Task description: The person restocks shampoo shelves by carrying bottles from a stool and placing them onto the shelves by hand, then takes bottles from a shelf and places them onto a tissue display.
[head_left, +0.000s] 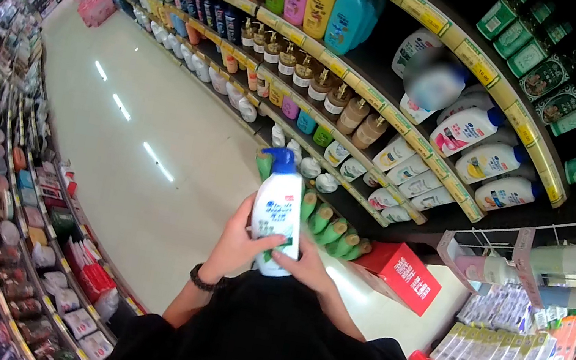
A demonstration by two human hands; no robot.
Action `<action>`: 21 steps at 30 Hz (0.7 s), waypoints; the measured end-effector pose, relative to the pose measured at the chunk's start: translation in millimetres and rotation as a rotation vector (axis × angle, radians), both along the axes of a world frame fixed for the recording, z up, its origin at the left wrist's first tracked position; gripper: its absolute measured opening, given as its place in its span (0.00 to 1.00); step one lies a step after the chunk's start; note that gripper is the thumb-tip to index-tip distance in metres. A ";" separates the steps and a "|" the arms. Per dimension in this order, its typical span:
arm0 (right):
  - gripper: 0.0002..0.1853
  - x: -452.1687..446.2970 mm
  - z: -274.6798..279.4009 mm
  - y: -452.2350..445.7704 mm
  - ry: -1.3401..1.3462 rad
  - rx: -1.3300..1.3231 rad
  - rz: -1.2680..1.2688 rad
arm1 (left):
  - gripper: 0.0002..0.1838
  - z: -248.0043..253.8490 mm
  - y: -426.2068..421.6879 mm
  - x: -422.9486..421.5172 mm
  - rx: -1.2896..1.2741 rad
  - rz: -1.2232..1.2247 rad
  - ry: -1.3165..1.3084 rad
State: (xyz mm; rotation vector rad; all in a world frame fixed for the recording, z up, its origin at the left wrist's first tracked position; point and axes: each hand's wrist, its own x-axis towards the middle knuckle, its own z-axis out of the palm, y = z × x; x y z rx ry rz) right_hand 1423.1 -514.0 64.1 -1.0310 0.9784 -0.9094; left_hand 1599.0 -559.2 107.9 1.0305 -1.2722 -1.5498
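Note:
A white shampoo bottle (pixel 279 205) with a blue pump top stands upright in front of my chest, its printed label facing me. My left hand (pixel 244 240) wraps around its left side, thumb across the lower front. From the right, my right hand (pixel 305 264) grips the lower part of the same bottle. A dark beaded bracelet (pixel 203 278) circles my left wrist. Similar white bottles with blue caps (pixel 466 128) stand on the shelf ahead to the right.
Curved shelves (pixel 386 101) with yellow price strips hold many bottles. Green bottles (pixel 330 227) and a red box (pixel 400 277) stand low on the right. Another stocked shelf (pixel 23 241) runs along the left. Pale aisle floor (pixel 132 122) lies between, with a pink bundle (pixel 95 3) far off.

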 end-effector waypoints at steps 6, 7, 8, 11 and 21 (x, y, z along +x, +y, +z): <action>0.27 -34.5 23.0 -81.9 0.015 -0.040 -0.298 | 0.39 6.8 -125.6 -48.4 0.008 -0.247 0.089; 0.27 -38.8 28.0 -96.2 0.019 -0.074 -0.368 | 0.39 11.7 -146.6 -59.5 -0.016 -0.268 0.094; 0.27 -45.4 16.7 -111.5 0.036 -0.138 -0.430 | 0.39 17.4 -166.1 -71.2 -0.043 -0.289 0.100; 0.27 -60.7 23.2 -153.4 -0.081 -0.185 -0.667 | 0.36 31.7 -210.1 -105.2 -0.141 -0.198 0.112; 0.35 -96.0 63.3 -247.5 0.744 -0.580 -0.884 | 0.33 39.3 -303.7 -171.0 -0.438 -0.270 0.216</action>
